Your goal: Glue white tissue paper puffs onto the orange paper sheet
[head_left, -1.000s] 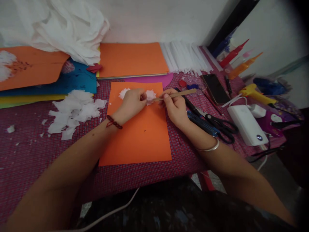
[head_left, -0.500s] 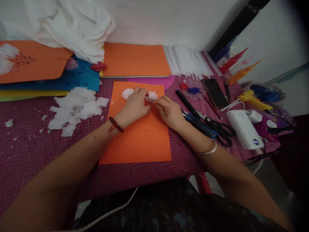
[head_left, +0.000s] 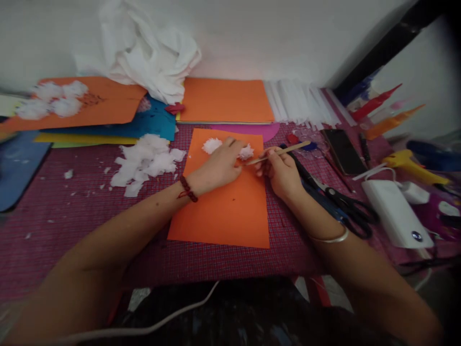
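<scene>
At the far end of the orange sheet (head_left: 223, 211), a change against half a second ago: then no stick to be seen, bare fingertips of both hands meeting at the white tissue tuft (head_left: 246, 152); now the wooden stick (head_left: 283, 152) back in the right hand (head_left: 283, 170), pinched between thumb and forefingers much like a pen, as a second ago, near end aimed left and just touching the tuft's right edge, far end slanting up and away over the checked surface (head_left: 72, 211). Judged from that: fingertip handling of the tuft over for the moment, poking or tucking with the stick in hand again. Left hand (head_left: 221, 163) palm down on the sheet, fingers close together and bent, tips pressed at the tuft's left side, pinning it to the paper, gripping nothing. Tuft thus lodged between the two hands, touching the left fingertips, just beside the right hand's knuckles, reached from that side only by the stick's tip. A second tuft (head_left: 211, 145) just left of the left hand, uncovered, near the sheet's top left corner. Off to the left, well apart, a heap of tissue scraps (head_left: 147, 161); to the right of the right hand, scissors (head_left: 345, 206) lying untouched on the surface
</scene>
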Demonstrator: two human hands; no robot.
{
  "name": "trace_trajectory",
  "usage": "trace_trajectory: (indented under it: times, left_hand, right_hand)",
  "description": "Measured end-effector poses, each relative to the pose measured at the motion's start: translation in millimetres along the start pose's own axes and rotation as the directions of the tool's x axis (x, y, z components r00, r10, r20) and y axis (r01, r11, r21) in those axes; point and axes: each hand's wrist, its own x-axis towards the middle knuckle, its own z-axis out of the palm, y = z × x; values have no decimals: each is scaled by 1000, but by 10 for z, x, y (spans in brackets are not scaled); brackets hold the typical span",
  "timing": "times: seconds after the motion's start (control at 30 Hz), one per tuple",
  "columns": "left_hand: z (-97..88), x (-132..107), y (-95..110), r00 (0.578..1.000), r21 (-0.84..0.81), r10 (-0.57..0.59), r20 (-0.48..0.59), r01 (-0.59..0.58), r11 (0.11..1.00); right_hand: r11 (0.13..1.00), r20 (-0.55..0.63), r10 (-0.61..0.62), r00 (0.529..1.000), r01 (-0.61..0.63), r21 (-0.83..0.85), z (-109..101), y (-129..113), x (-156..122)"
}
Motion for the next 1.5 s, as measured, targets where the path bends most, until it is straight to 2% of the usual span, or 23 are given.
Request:
trace_trajectory:
  times: [0.07,0.13,0.27,0.4,0.5,0.67,0.73,0.8,0.9,1.0,1.07,1.17,1.37,1.5]
  left_hand:
    - [-195,-89,-48,997,91,52,63,-57,994]
    - [-425,-222,-167,992,221,21,128,-50,974]
    - [-778,-516,-581,990,442,-119,75,74,894]
    - [-829,-654,-968,970,436,-238,40,198,878]
    - [-770,-663,-1075,964,392,-266,28,234,890]
    - [-736,-650,-1068,953,348,-301,5,281,894]
    - [-765,-649,-1051,933,283,-360,-18,350,893]
    - [-826,-645,-994,907,155,-412,-86,421,894]
    - [-962,-613,-781,878,-129,-453,-153,437,890]
    - [-1052,-515,-481,876,-308,-475,-82,430,848]
    - [-1028,-401,-319,896,-385,-444,-26,401,831]
    - [-848,-174,-199,925,-501,-377,38,344,794]
    - [-357,168,-235,945,-641,-323,43,274,717]
    - [-205,185,-310,937,-658,-343,68,301,691]
  right_hand:
    - [1000,29,3,1000,-3,17,17,2,-17]
    - [1000,35,1,999,-2,23,23,5,-24]
    - [1000,38,15,999,-15,8,21,8,-12]
    - [1000,56,28,998,-27,-12,27,-4,-8]
    - [999,41,37,998,-37,-8,30,-17,-15]
    - [998,49,58,997,-57,-35,26,-38,-22]
    - [998,52,51,997,-49,-29,27,-38,-23]
    - [999,56,34,998,-33,-16,30,-29,-22]
    - [1000,64,6,998,-7,9,32,2,-13]
    - [1000,65,-29,997,29,1,25,30,10]
    - [997,49,-61,997,63,-41,15,34,27]
    - [990,45,-97,994,101,-94,-1,18,42]
    - [975,114,-119,986,138,-173,6,23,21]
    - [954,173,-170,970,206,-218,12,76,38]
